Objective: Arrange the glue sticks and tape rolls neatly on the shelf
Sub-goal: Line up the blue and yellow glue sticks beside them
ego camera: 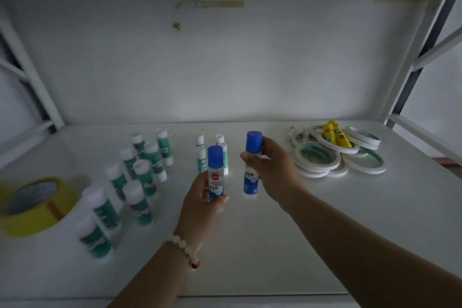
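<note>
Blue-capped glue sticks fill our left hand and right hand, fingers gripping; green sticks stand grouped, tape rolls remain heaped.

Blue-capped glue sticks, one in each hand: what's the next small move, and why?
Probably stand both upright beside the small green sticks behind them. The left hand and right hand each hold a blue-capped stick above bare shelf, and the glue there already stands grouped.

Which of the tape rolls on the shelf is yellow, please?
The large yellow tape roll at far left; the white tape rolls piled at right are thin.
</note>
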